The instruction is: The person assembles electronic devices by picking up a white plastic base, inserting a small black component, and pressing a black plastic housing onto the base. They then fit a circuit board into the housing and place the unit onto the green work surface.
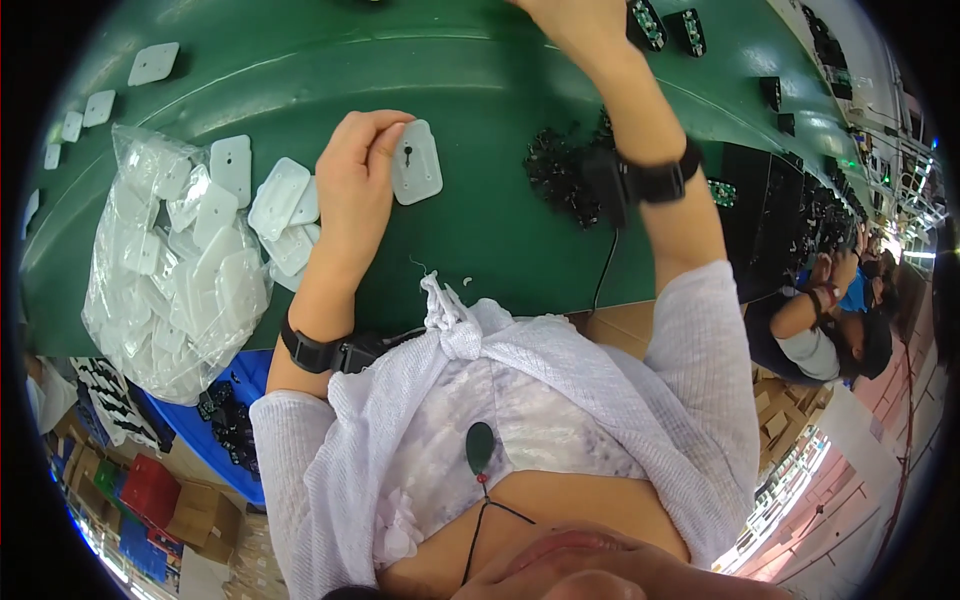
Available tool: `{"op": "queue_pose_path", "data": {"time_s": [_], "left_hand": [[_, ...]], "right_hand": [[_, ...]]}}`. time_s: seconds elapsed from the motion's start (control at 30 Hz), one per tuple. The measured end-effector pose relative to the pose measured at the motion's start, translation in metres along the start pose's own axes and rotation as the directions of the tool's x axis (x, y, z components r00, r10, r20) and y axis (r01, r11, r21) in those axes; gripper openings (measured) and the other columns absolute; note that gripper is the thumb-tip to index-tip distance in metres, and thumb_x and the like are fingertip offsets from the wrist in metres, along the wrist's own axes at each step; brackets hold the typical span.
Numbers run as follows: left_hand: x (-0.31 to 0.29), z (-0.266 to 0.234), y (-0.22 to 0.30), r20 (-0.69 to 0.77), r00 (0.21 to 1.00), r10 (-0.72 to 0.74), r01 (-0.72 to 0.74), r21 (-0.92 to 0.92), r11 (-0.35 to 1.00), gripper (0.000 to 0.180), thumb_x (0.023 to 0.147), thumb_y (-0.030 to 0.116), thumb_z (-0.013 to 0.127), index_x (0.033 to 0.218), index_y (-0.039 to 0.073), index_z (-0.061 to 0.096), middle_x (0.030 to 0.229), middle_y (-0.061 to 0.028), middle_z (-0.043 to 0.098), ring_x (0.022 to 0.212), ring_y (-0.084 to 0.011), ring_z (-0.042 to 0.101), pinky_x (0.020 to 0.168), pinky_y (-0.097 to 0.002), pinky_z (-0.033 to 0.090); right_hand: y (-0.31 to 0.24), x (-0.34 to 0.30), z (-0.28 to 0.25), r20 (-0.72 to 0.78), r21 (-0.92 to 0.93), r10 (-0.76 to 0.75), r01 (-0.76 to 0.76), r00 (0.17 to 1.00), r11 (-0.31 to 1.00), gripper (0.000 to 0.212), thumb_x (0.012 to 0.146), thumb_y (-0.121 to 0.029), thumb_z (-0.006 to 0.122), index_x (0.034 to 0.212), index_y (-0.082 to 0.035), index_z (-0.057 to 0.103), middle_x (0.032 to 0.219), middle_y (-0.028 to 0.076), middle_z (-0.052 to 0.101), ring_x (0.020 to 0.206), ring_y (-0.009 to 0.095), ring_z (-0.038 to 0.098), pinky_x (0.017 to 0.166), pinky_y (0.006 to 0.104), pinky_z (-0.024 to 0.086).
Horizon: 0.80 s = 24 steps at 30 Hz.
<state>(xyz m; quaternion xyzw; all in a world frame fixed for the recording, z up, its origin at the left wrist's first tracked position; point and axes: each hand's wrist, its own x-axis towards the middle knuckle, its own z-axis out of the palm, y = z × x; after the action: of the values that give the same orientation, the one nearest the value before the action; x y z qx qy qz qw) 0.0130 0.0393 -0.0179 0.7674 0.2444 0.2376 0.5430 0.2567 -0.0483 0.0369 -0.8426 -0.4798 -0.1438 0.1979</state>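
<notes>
My left hand pinches a white rounded plastic plate with a small dark slot by its left edge, holding it just above the green belt. My right arm reaches far forward. My right hand is cut off at the top edge, so what it holds is hidden. A pile of small black parts lies on the belt under my right forearm. Both wrists wear black bands.
An open clear bag of several white plates lies at my left, with loose plates spilling beside it. More plates and dark modules lie farther along the belt. A co-worker sits at the right. Crates and boxes stand below.
</notes>
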Motion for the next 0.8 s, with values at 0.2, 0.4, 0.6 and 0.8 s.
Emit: {"op": "queue_pose_path", "data": {"time_s": [0.2,0.4,0.6,0.8], "left_hand": [[-0.010,0.003,0.012,0.009,0.995,0.100,-0.098,0.314,0.944,0.029,0.085,0.019,0.069,0.110,0.005,0.063,0.095,-0.0112,0.055,0.076,-0.0273,0.058,0.065,-0.0336,0.048],[-0.029,0.002,0.018,0.152,0.962,0.227,-0.271,0.654,0.707,0.073,0.070,0.031,0.080,0.128,0.002,0.047,0.108,-0.0147,0.051,0.098,-0.0332,0.052,0.083,-0.0396,0.045],[-0.020,0.002,0.018,0.315,0.870,0.380,-0.492,0.482,0.725,0.056,0.076,0.007,0.071,0.127,0.005,0.050,0.123,-0.0127,0.057,0.113,-0.0281,0.053,0.092,-0.0393,0.042],[-0.015,-0.008,0.011,0.250,0.901,0.354,-0.410,0.231,0.882,0.063,0.075,-0.014,0.056,0.134,0.009,0.051,0.134,-0.0113,0.055,0.127,-0.0280,0.050,0.102,-0.0404,0.041]], "right_hand": [[0.022,0.015,0.020,0.142,0.098,0.135,-0.150,0.981,0.984,0.047,0.077,-0.023,0.075,0.115,-0.002,0.057,0.108,0.021,0.060,0.102,0.034,0.059,0.087,0.0404,0.048],[-0.017,-0.058,-0.017,0.189,0.424,0.223,-0.285,0.956,0.859,0.039,0.078,-0.018,0.075,0.111,-0.003,0.058,0.102,0.011,0.063,0.092,0.021,0.061,0.080,0.0310,0.049],[-0.011,-0.096,-0.026,0.145,0.185,0.011,-0.038,0.989,0.982,0.041,0.080,-0.015,0.072,0.119,-0.009,0.061,0.108,0.011,0.063,0.101,0.028,0.060,0.087,0.0372,0.049],[-0.037,-0.105,-0.039,0.151,0.395,-0.128,0.059,0.980,0.917,0.042,0.079,-0.005,0.071,0.120,-0.008,0.062,0.114,0.011,0.064,0.106,0.030,0.059,0.090,0.0378,0.049]]}}
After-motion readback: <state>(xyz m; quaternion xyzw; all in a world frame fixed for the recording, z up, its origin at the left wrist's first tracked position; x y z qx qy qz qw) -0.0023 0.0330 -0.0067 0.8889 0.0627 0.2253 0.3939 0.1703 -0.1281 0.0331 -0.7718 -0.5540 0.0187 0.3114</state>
